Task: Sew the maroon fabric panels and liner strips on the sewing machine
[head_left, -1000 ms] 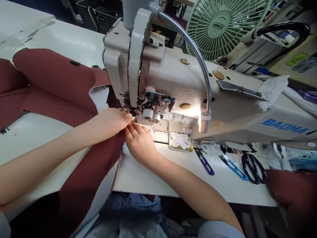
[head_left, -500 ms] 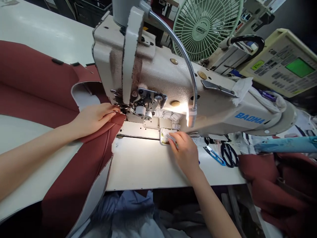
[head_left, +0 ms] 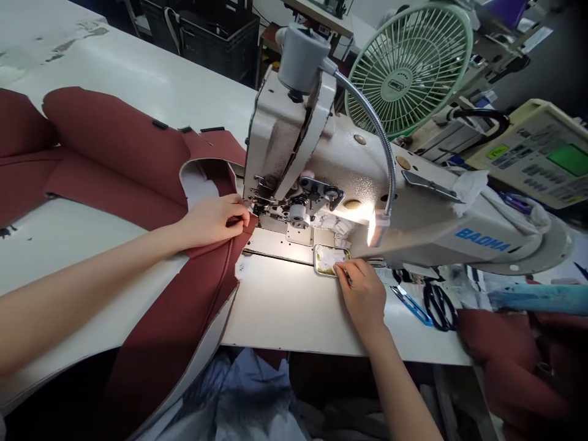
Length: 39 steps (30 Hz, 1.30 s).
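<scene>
Dark red fabric [head_left: 197,300] with a pale backing runs from the left up to the needle area of a sewing machine [head_left: 298,211]. My left hand [head_left: 215,222] pinches the fabric's edge just beside the needle area, thumb and fingers closed. Right of it, a small rectangular tin [head_left: 316,263] with white pieces in it lies on the machine bed. My right hand [head_left: 362,288] is at the tin's right edge, its thumb and forefinger together; a small dark thing shows by the fingers, too small to name.
Blue thread snips [head_left: 416,307] and black scissors [head_left: 440,306] lie to the right. Behind the machine stands a green fan [head_left: 408,67], with a control panel [head_left: 537,153] at the upper right. More red fabric [head_left: 505,349] is heaped at lower right.
The view has shifted, so the machine sits further right. My right hand has drawn back from over the tin to its right edge, uncovering the white pieces. My left hand stays on the fabric.
</scene>
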Available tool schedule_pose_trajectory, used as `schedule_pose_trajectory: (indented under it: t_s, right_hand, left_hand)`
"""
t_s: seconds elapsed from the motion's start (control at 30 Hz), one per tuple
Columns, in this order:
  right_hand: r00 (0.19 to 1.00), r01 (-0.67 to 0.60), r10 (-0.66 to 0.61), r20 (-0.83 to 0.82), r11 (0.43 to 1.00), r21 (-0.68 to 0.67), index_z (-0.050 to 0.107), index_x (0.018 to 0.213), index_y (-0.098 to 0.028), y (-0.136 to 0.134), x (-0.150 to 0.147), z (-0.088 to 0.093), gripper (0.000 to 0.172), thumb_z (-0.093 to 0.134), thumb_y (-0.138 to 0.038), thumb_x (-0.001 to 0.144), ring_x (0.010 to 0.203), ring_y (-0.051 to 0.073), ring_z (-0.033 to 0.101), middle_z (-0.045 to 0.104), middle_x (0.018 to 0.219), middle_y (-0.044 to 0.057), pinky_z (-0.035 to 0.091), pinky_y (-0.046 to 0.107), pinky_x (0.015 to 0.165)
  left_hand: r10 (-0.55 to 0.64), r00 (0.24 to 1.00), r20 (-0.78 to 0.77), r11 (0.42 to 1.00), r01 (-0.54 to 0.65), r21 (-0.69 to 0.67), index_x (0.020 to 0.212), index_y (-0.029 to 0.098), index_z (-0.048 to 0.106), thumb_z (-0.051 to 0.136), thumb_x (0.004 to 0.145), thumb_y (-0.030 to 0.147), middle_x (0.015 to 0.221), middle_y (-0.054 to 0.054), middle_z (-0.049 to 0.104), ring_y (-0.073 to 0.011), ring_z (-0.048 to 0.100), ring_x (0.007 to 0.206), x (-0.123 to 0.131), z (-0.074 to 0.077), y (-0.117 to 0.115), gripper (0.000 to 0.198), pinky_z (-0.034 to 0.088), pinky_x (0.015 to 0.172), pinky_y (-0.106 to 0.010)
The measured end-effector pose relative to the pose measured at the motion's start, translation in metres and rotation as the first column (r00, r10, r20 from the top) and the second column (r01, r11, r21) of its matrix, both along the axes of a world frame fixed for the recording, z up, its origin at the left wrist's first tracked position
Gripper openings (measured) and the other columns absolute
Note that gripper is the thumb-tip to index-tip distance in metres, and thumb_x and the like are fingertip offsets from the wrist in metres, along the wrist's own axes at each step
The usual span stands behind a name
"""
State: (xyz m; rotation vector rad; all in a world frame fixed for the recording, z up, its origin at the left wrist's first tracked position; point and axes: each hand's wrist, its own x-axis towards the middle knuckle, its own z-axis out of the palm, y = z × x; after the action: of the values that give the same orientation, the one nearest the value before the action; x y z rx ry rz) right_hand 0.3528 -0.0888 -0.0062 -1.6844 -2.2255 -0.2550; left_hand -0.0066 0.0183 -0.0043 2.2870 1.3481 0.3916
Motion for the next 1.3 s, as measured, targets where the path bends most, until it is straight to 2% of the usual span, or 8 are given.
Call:
schedule_pose_trajectory:
  t_s: [0.23,0.37,0.53,0.77,0.93,1.0,1.13,1.3]
  right_hand:
    - [0.997,0.047,-0.050,-0.057,0.998,-0.046,0.074,0.095,-0.020,0.001,0.000,-0.003,0.028,0.051,-0.036,0.102,0.085,0.020,0.064,0.070,0.090,0.004,0.047,0.031,0.072]
    - [0.975,0.091,-0.097,-0.201,0.995,-0.040,0.075,0.097,-0.021,-0.001,-0.005,0.007,0.028,0.053,-0.037,0.100,0.080,0.017,0.064,0.069,0.092,0.004,0.048,0.029,0.070]
    - [0.900,-0.001,-0.088,-0.427,0.979,-0.204,0.075,0.092,-0.022,0.010,-0.054,0.021,0.024,0.057,-0.037,0.097,0.064,0.014,0.057,0.068,0.087,0.003,0.045,0.028,0.062]
    - [0.758,-0.250,-0.179,-0.628,0.809,-0.532,0.074,0.080,-0.023,0.077,-0.142,0.008,0.016,0.065,-0.035,0.085,0.066,0.014,0.056,0.069,0.075,-0.001,0.040,0.026,0.062]
    - [0.609,-0.488,-0.236,-0.757,0.641,-0.593,0.070,0.083,-0.021,0.093,-0.150,0.003,0.030,0.062,-0.049,0.084,0.059,0.012,0.048,0.059,0.064,-0.003,0.036,0.025,0.056]
    - [0.581,-0.526,-0.255,-0.773,0.608,-0.595,0.068,0.083,-0.020,0.092,-0.146,0.003,0.037,0.058,-0.056,0.086,0.053,0.011,0.042,0.049,0.055,-0.006,0.035,0.024,0.053]
    - [0.561,-0.497,-0.293,-0.774,0.628,-0.599,0.065,0.086,-0.020,0.087,-0.141,0.004,0.044,0.050,-0.061,0.091,0.049,0.010,0.037,0.045,0.052,-0.007,0.034,0.025,0.051]
    - [0.465,-0.483,-0.357,-0.810,0.665,-0.570,0.060,0.096,-0.021,0.087,-0.144,0.001,0.041,0.069,-0.057,0.078,0.055,0.011,0.043,0.055,0.071,-0.003,0.038,0.025,0.049]
  left_hand:
    - [-0.021,1.000,-0.014,1.000,0.021,-0.005,0.088,0.024,0.068,0.053,0.085,0.036,0.100,-0.002,0.061,-0.0150,0.058,0.073,0.001,-0.005,-0.001,0.020,0.036,0.060,-0.027]
    - [-0.017,1.000,-0.002,1.000,0.017,0.002,0.087,0.024,0.067,0.053,0.085,0.034,0.098,-0.002,0.060,-0.0144,0.057,0.072,0.001,-0.003,-0.002,0.017,0.035,0.060,-0.027]
    - [-0.027,0.999,0.019,0.999,0.026,0.036,0.080,0.021,0.063,0.057,0.086,0.037,0.092,-0.002,0.058,-0.0132,0.053,0.067,0.002,-0.006,-0.003,0.018,0.032,0.058,-0.027]
    - [-0.076,0.995,0.060,0.995,0.072,0.069,0.071,0.018,0.059,0.064,0.085,0.059,0.094,-0.003,0.059,-0.0134,0.054,0.069,0.001,-0.008,-0.004,0.044,0.033,0.060,-0.026]
    - [-0.075,0.994,0.076,0.997,0.074,0.026,0.085,0.022,0.069,0.057,0.089,0.060,0.099,-0.003,0.062,-0.0173,0.059,0.080,0.001,-0.007,-0.001,0.040,0.035,0.063,-0.026]
    - [-0.079,0.992,0.096,0.997,0.079,-0.002,0.086,0.023,0.070,0.053,0.092,0.058,0.100,-0.003,0.063,-0.0184,0.060,0.084,0.001,-0.006,0.001,0.040,0.036,0.065,-0.027]
    - [-0.012,0.988,0.155,0.997,0.025,-0.079,0.084,0.023,0.071,0.048,0.095,0.057,0.099,-0.002,0.064,-0.0185,0.060,0.087,0.000,-0.003,0.003,0.042,0.037,0.069,-0.027]
    - [0.028,0.971,0.239,0.991,0.004,-0.133,0.080,0.022,0.070,0.050,0.094,0.058,0.094,-0.002,0.062,-0.0169,0.059,0.082,0.000,-0.002,0.005,0.044,0.039,0.072,-0.028]
